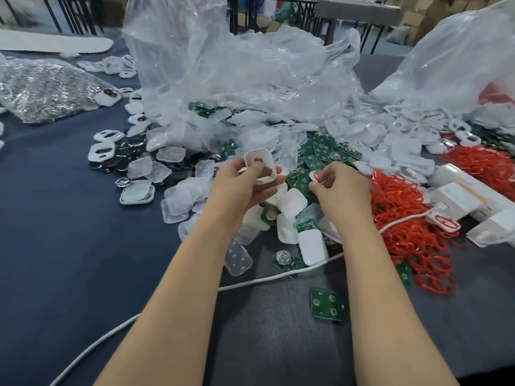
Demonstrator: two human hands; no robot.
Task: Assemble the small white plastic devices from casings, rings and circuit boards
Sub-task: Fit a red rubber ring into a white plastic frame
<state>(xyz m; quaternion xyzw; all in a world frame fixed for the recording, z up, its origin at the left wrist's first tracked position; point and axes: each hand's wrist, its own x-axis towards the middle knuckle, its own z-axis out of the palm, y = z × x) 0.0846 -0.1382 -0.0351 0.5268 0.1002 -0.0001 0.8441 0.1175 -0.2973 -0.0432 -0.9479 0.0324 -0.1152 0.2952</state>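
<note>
**Casing in left, small piece in right**

Gripped one white casing (260, 170) in the left hand (242, 188), fingers curled round its rim, thumb across the open face. Pinched one small white piece (315, 176), red-spotted, between narrow fingertips of the right hand (340, 188). Stretched both forearms side by side, hands near but apart, above heaped green circuit boards (320, 153), beside tangled red rings (404, 218), both past counting. Saw one loose board (327, 305) alone on the table (55, 246).

Head-worn view, forward and down
</note>
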